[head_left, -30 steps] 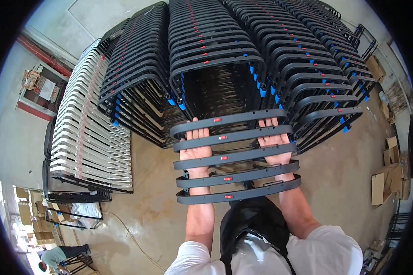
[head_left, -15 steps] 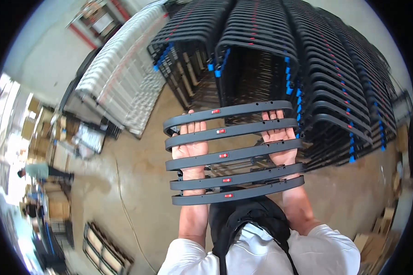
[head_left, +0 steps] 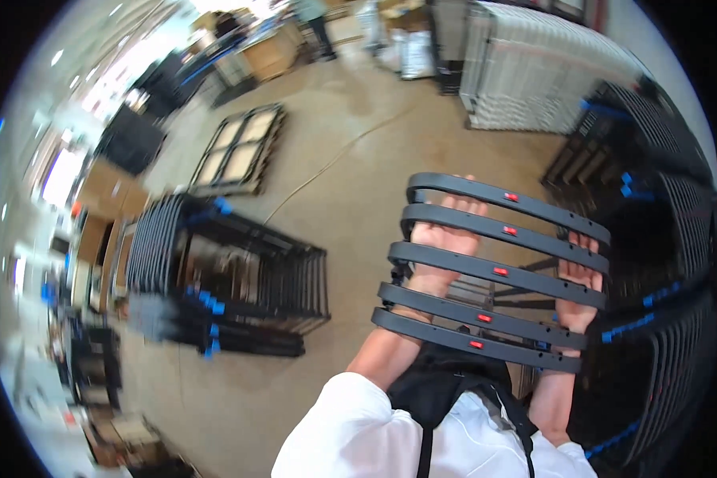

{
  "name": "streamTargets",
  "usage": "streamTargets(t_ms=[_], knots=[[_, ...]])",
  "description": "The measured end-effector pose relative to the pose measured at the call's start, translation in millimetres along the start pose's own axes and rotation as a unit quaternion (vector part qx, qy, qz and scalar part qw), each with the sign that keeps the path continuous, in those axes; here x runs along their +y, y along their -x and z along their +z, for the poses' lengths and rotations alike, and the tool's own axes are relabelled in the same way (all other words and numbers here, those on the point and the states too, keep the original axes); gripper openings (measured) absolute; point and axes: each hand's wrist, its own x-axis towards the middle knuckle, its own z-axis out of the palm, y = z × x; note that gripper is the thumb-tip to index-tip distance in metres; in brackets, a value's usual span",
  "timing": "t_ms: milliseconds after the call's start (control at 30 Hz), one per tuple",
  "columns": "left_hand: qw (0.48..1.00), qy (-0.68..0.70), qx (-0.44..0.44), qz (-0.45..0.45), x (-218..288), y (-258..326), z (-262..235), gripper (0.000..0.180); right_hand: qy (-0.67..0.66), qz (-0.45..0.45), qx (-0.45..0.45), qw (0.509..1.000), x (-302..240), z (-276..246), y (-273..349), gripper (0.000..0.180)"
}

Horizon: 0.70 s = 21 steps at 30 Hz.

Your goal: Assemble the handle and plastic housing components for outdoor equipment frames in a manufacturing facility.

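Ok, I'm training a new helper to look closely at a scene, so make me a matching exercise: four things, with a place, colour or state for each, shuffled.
Things
1. carried frames
2. white frames
3. thin cord
4. flat framework

Descriptions
A. a curving line on the floor
B. dark bars around pale panels
C. lying over the left hand and the right hand
D. in a close row, upper right of the picture

Pairs: 1-C, 2-D, 3-A, 4-B
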Motion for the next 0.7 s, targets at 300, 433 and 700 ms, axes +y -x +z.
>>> streamTargets(t_ms=[300,433,700], knots=[[0.977,0.08,0.012,0.198,55.1,221.5,90.8,0.066,-0.029,0.108,0.259,0.959,42.7,198.4,27.1,0.057],[0.953,0.036,0.016,0.3,24.7,287.9,114.6,0.066,-0.147,0.237,-0.064,0.958,25.0,172.2,52.5,0.057],[0.904,-0.049,0.028,0.424,113.6,445.4,139.2,0.066,-0.178,0.329,-0.043,0.927,156.0,291.6,105.9,0.057]])
